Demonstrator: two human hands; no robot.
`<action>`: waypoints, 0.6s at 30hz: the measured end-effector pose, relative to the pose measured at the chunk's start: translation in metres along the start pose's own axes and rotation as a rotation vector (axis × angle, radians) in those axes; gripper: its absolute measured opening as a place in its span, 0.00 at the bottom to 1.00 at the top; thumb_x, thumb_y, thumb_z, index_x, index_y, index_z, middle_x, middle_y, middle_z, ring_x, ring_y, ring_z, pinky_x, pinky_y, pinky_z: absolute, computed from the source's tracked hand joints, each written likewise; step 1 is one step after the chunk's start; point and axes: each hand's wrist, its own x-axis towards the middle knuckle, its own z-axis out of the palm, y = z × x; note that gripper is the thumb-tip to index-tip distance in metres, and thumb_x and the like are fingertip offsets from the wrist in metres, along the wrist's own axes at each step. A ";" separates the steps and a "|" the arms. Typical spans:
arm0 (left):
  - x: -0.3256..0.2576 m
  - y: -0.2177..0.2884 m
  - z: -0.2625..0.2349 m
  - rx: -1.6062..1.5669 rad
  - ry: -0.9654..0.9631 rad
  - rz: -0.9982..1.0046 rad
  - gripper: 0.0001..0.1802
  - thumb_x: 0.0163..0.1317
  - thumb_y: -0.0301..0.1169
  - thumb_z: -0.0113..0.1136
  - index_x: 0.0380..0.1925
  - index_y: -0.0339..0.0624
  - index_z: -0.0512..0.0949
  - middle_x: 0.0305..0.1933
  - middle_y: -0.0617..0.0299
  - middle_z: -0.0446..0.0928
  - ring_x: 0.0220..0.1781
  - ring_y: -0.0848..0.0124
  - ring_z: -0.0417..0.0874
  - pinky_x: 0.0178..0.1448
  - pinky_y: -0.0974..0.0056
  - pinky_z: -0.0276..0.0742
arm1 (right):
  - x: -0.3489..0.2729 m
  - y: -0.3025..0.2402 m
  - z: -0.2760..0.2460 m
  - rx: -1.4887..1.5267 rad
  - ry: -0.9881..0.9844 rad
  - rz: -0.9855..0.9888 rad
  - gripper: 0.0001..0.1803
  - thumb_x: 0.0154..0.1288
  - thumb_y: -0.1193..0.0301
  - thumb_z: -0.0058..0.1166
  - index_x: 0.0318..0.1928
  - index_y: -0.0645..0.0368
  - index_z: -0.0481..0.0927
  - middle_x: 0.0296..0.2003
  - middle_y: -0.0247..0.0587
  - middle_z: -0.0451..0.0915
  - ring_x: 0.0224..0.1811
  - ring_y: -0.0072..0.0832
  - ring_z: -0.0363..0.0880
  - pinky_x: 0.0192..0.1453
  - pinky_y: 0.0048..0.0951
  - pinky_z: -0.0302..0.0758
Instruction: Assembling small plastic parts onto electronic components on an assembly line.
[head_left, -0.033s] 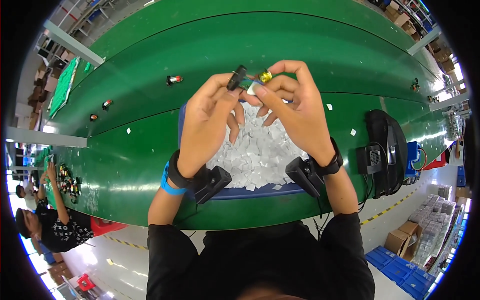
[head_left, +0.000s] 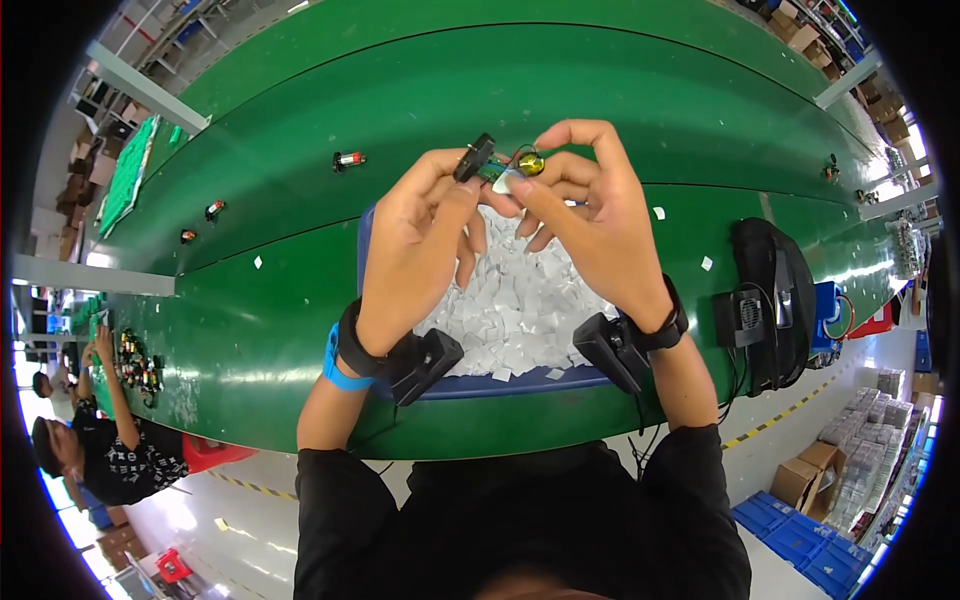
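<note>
Between my hands, above a blue tray [head_left: 540, 384] of small white pieces [head_left: 510, 300], hangs a small assembly with a black disc-like end [head_left: 474, 158], thin wires and a shiny yellow end [head_left: 530, 163]. My left hand [head_left: 415, 225] pinches it by the black end. My right hand [head_left: 590, 215] is closed at the yellow end, its thumb pressing a small white piece [head_left: 504, 183] against the middle part. Whether that piece sticks to the assembly, I cannot tell. Fingers partly hide the wires.
A similar assembly [head_left: 349, 160] with a red and silver body lies beyond my left hand; others lie further left. A black bag [head_left: 772, 305] and a black boxy device [head_left: 738, 318] rest at the right. Another person [head_left: 110, 450] works at the left by several assemblies [head_left: 138, 365].
The yellow end has turned slightly and now shows a rounder face, with a dark wire loop by it. Both hands keep nearly the same place and grip.
</note>
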 end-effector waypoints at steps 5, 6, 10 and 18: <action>-0.004 -0.005 0.002 0.355 0.054 0.113 0.12 0.69 0.24 0.50 0.51 0.32 0.72 0.39 0.56 0.81 0.32 0.79 0.78 0.23 0.74 0.70 | -0.004 -0.002 0.000 0.337 0.001 0.053 0.14 0.67 0.77 0.58 0.49 0.64 0.68 0.34 0.40 0.80 0.30 0.20 0.80 0.29 0.22 0.80; -0.005 -0.004 0.003 0.355 0.055 0.113 0.12 0.69 0.24 0.50 0.51 0.32 0.72 0.39 0.56 0.81 0.32 0.79 0.78 0.23 0.74 0.70 | -0.003 -0.002 -0.001 0.338 0.000 0.053 0.14 0.67 0.77 0.58 0.49 0.64 0.68 0.34 0.40 0.80 0.30 0.20 0.80 0.29 0.22 0.80; -0.011 0.005 0.003 0.336 -0.011 0.157 0.11 0.70 0.26 0.53 0.49 0.33 0.72 0.41 0.56 0.80 0.34 0.77 0.80 0.23 0.74 0.73 | -0.003 -0.002 -0.003 0.075 -0.020 -0.060 0.10 0.68 0.77 0.57 0.46 0.65 0.72 0.34 0.39 0.80 0.31 0.20 0.80 0.29 0.21 0.80; -0.017 0.004 -0.019 0.079 -0.181 -0.129 0.13 0.71 0.31 0.55 0.49 0.34 0.71 0.40 0.56 0.78 0.33 0.73 0.80 0.24 0.70 0.78 | -0.018 0.002 -0.007 -0.306 -0.156 -0.351 0.05 0.63 0.78 0.61 0.39 0.63 0.78 0.34 0.38 0.81 0.31 0.23 0.80 0.28 0.22 0.78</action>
